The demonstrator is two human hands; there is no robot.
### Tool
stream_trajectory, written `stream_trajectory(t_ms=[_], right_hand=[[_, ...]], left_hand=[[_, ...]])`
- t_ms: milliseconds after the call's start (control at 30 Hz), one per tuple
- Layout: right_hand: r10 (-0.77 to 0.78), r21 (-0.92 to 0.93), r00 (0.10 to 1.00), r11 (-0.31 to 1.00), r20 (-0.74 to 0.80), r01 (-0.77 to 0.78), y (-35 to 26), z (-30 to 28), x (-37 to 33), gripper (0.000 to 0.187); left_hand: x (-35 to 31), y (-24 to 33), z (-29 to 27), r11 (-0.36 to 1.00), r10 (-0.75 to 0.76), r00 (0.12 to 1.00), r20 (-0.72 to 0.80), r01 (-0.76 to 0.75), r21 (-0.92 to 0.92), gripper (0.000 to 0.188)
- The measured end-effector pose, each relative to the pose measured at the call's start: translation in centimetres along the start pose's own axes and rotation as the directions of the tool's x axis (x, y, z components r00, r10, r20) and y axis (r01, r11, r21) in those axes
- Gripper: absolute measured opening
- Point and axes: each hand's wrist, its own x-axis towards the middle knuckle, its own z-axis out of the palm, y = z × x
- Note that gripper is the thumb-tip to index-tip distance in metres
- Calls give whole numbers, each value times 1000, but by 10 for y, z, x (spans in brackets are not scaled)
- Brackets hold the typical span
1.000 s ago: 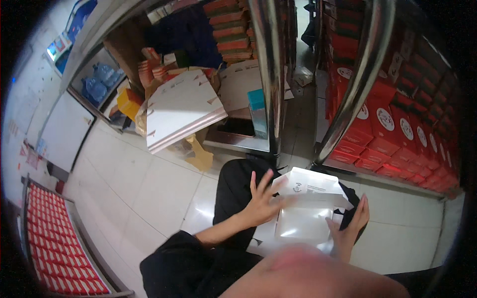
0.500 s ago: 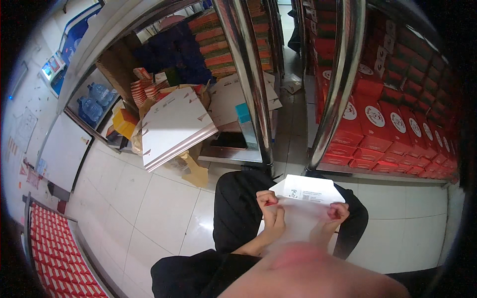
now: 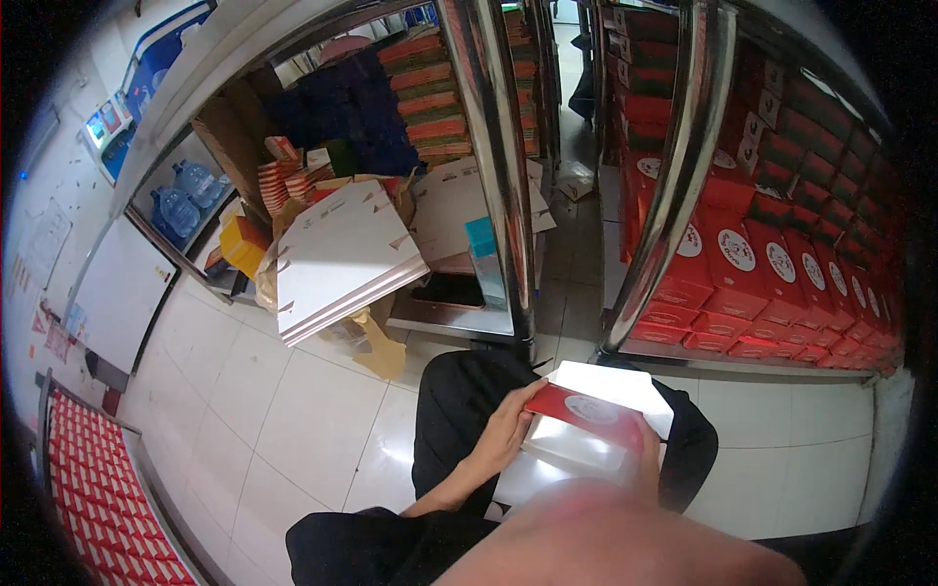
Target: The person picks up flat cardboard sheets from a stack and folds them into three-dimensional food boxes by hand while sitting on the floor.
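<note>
Across my lap lies a partly folded carton, with a red panel bearing a white oval print and a white tapered flap beyond it. My left hand grips the red panel's left end, its thumb and fingers closed on the edge. On the opposite side, my right hand is at the carton's right end; blur and the blurred shape in front hide most of its fingers. The carton's pale, shiny inner face shows nearer to me.
Flat white card blanks lean in a stack at the left rack's front. Red boxes fill the right rack. Metal posts rise ahead of my knees. A tray of red-and-white pieces stands at lower left, beside the tiled floor.
A red panel with an oval print now faces up where a pale sheet showed. The carton has tilted, and my left hand has moved slightly left and turned.
</note>
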Motion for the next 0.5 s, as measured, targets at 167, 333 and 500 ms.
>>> stream_trajectory(t_ms=[167, 333, 500], right_hand=[[288, 852, 908, 342, 305, -395, 75, 34, 11, 53], [228, 587, 963, 764, 144, -269, 28, 10, -27, 53], [-27, 338, 999, 940, -35, 38, 16, 5, -27, 50]], left_hand=[[-18, -9, 0, 711, -288, 933, 216, 359, -604, 84], [-20, -23, 1, 633, -342, 882, 324, 471, -615, 32], [-1, -22, -3, 975, -17, 952, 306, 83, -206, 55]])
